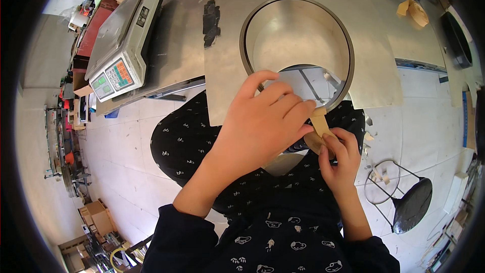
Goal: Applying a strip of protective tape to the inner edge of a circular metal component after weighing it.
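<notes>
A wide metal ring [348, 45] lies on the steel table, its near part jutting past the table edge over my lap. Over its near rim curl the fingers of my left hand [265, 121], closed on the ring; the hand covers that stretch of rim. My right hand [343, 159], just below and to the right, pinches a roll of tan tape [314, 144]. From the roll a tape strip [319, 121] runs up to the ring's near right rim, close to my left thumb. Part of the roll is hidden by my fingers.
A digital scale [118, 45] stands at the table's left. Dark tape patches [211, 23] stick to the tabletop [192, 0]. Crumpled tan tape [414, 12] and a black ring [457, 39] lie at the right. A black stool [411, 205] is on the floor at right.
</notes>
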`<state>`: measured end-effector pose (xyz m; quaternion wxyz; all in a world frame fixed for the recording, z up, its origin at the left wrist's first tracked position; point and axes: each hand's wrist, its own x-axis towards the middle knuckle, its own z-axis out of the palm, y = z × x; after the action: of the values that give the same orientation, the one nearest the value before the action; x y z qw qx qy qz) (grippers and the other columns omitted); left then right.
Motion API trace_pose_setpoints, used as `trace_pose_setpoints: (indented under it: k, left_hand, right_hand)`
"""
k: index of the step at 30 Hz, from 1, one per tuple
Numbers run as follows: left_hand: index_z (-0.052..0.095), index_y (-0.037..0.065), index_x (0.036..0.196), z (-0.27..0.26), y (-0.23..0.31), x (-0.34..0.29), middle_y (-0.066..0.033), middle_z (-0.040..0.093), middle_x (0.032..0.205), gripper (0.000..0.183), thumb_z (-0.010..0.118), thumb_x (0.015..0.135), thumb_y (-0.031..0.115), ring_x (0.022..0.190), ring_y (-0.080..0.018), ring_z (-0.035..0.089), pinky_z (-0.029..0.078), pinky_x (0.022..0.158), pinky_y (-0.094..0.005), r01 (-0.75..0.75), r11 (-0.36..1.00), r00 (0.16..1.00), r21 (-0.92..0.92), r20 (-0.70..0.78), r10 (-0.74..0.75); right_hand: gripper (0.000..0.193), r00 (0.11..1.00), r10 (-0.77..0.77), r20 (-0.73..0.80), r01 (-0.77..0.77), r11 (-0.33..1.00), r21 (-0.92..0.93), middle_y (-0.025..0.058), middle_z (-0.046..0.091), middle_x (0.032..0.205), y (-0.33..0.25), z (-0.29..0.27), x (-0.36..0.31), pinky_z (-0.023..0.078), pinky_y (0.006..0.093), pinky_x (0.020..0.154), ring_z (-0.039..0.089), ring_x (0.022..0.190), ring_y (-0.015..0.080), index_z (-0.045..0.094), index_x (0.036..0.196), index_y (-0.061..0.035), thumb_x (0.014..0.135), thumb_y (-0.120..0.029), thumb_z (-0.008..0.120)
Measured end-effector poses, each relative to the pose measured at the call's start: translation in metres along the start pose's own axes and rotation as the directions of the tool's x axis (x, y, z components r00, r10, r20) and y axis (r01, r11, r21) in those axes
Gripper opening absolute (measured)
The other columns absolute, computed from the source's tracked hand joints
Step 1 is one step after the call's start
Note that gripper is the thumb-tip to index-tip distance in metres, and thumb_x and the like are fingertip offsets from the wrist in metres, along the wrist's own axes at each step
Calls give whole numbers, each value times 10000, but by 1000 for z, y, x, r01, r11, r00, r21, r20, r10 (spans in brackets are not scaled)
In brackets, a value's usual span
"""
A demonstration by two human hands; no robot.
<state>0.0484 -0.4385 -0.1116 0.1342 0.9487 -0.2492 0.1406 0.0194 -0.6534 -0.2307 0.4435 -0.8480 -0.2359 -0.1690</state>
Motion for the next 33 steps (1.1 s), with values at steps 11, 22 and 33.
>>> trace_pose_setpoints:
  k: [11,22,33]
  left_hand:
    - [716,97,986,0,-17,-12,4,692,865,200,776,801,142,785,-168,649,494,976,-399,-63,993,996,-97,-66,57]
    - [711,96,1091,-1,-16,-19,-16,713,886,261,728,831,79,845,-200,675,438,1058,-428,-2,986,1000,-167,29,7]
    - [707,90,1095,6,-15,-24,-23,697,878,273,725,822,79,871,-204,668,454,1042,-432,-11,990,1000,-141,-9,10]
  right_hand:
    - [433,997,-63,50,64,998,-10,85,654,1031,-19,-5,2,542,329,655,655,867,262,714,1099,-111,682,-3,760]
    - [375,992,-73,107,77,996,-38,68,654,1024,-10,7,8,533,321,616,650,872,250,701,1077,-119,721,-14,754]
    - [464,980,-116,160,128,989,-72,88,643,1005,-45,-33,8,522,323,625,649,858,265,728,1147,-118,696,-17,769]
